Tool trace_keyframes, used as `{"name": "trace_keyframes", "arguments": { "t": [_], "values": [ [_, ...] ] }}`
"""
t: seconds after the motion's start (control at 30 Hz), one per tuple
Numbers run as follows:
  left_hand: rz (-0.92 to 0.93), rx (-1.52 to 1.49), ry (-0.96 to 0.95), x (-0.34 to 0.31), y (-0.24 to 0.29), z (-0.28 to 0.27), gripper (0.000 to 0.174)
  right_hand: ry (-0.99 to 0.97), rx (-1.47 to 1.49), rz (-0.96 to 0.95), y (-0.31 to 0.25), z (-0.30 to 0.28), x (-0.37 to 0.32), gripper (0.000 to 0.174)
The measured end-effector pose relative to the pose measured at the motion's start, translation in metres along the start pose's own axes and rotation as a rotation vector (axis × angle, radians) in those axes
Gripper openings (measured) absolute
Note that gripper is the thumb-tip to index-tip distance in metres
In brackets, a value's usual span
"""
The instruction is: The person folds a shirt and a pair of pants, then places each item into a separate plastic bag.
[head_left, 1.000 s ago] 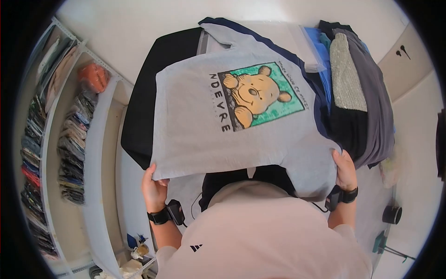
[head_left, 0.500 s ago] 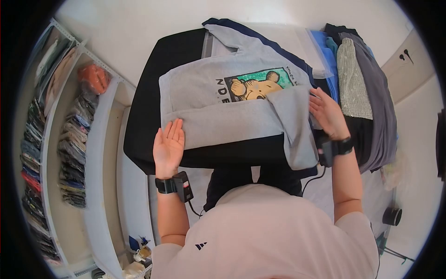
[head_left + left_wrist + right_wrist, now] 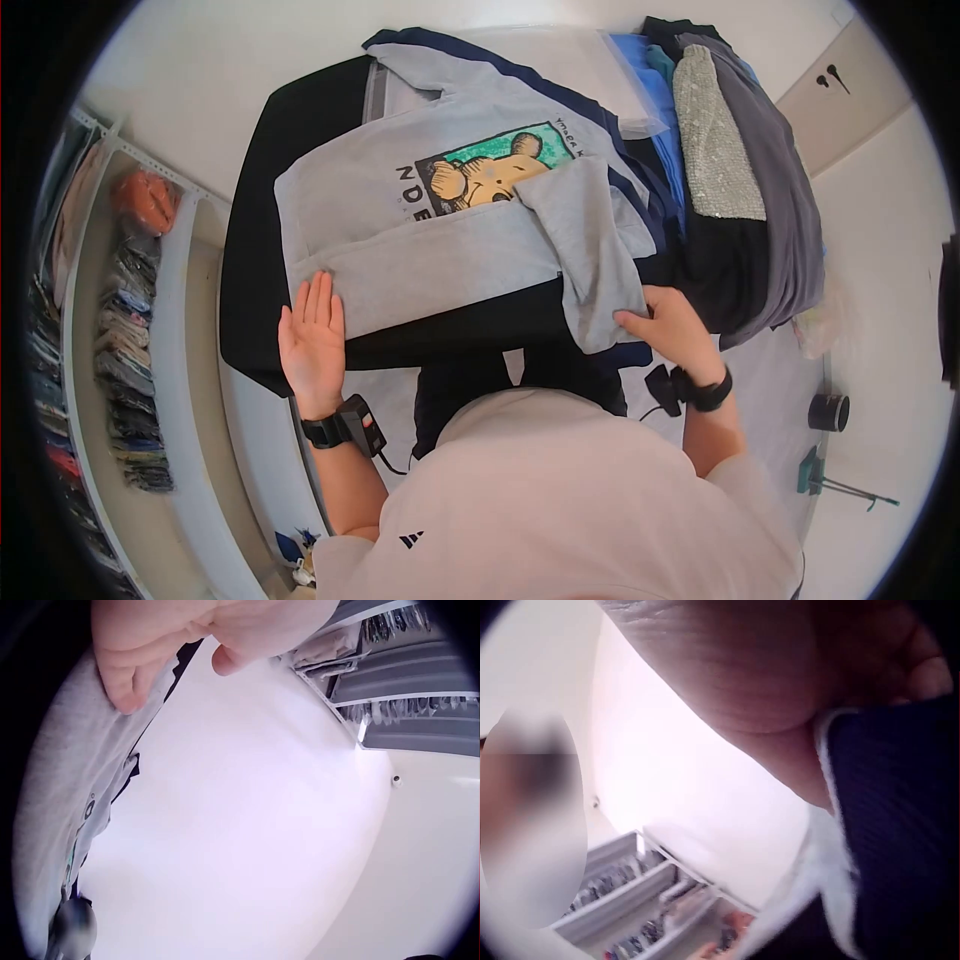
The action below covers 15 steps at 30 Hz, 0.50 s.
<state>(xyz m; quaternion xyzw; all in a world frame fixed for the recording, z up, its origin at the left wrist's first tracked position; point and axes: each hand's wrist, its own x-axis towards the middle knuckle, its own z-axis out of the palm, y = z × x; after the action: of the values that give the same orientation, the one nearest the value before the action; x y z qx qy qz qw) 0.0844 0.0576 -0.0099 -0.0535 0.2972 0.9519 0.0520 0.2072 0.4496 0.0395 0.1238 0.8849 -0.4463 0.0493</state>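
Note:
A light grey shirt (image 3: 370, 190) with a cartoon bear print (image 3: 490, 175) lies on the black-covered table, its near part folded up across the print. The shirt's sleeve (image 3: 590, 250) is turned back toward the person on the right. My right hand (image 3: 680, 330) pinches the end of that sleeve between thumb and fingers; navy fabric (image 3: 900, 810) with a pale edge shows by the hand in the right wrist view. At the fold's left end my left hand (image 3: 315, 345) lies palm up, fingers straight, the fingertips against the grey cloth.
Clear plastic sheets (image 3: 570, 60) lie at the table's back. A pile of clothes (image 3: 780, 200), with a glittery piece (image 3: 715, 140), covers the right side. Shelves (image 3: 190, 330) of bagged garments stand to the left. Black cloth (image 3: 250, 280) covers the table.
The shirt's near edge, gripped by both hands earlier, has been folded away from the person and let go. The right hand then moved toward the person and took the sleeve end; the left fingers straightened.

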Motion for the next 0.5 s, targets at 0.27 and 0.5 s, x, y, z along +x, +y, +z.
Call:
{"name": "trace_keyframes", "arguments": {
  "t": [0.27, 0.5],
  "values": [
    [0.007, 0.017, -0.007, -0.003, 0.0, 0.002, 0.055, -0.102, 0.995, -0.61, -0.074, -0.052, 0.079, 0.043],
    [0.214, 0.471, 0.083, -0.023, 0.014, -0.007, 0.042, 0.083, 0.247, -0.287, -0.004, -0.098, 0.106, 0.034]
  ]
}}
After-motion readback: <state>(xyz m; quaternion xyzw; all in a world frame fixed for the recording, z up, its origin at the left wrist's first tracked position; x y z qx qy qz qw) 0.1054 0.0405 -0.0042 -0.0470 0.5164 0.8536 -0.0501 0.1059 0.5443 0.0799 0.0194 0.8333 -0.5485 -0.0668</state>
